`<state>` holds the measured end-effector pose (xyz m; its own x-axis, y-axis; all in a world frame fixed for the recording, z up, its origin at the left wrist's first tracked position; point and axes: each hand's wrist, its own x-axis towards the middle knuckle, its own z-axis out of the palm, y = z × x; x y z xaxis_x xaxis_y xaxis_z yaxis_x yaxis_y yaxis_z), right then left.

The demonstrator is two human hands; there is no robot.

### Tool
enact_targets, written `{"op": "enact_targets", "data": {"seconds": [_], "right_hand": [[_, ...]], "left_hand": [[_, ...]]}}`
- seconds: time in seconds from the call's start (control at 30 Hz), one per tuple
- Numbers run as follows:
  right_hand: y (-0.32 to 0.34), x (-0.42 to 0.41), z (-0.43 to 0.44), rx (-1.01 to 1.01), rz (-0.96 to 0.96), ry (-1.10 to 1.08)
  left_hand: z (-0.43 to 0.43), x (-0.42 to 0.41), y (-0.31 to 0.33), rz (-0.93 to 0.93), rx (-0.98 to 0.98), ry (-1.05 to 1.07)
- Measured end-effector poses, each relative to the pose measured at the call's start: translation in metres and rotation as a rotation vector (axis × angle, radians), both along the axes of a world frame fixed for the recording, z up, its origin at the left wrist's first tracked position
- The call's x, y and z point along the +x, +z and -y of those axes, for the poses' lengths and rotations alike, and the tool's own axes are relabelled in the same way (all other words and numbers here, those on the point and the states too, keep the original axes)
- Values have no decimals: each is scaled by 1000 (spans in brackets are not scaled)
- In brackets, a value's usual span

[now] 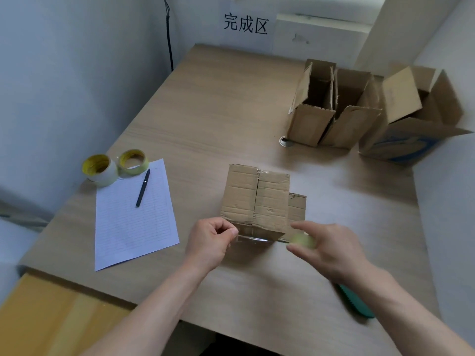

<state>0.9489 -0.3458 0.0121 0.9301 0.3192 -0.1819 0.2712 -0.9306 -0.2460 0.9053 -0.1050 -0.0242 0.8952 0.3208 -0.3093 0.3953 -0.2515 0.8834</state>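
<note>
A small corrugated cardboard box (257,199) sat on the wood-grain table (218,111), towards its near edge. Its closed flaps met in a seam that ran from far to near. The left hand (210,242) pinched the end of a glossy strip of clear tape (254,238) at the box's near left corner. The strip ran left to right along the near side to a blurred, pale yellow tape roll (303,241), gripped in the right hand (326,250). A lined sheet (131,227) lay to the left.

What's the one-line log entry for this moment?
step: taping small brown cardboard box | left hand: pinches clear tape end at near edge | right hand: grips blurred pale-green tape roll
</note>
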Motion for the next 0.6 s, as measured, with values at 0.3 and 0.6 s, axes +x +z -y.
{"op": "enact_targets", "data": {"seconds": [0.3, 0.6], "right_hand": [[-32, 8, -11, 91, 306, 97], [-23, 13, -19, -194, 89, 1]], "left_hand": [[-16, 7, -19, 53, 193, 53], [-23, 14, -18, 71, 202, 82]]}}
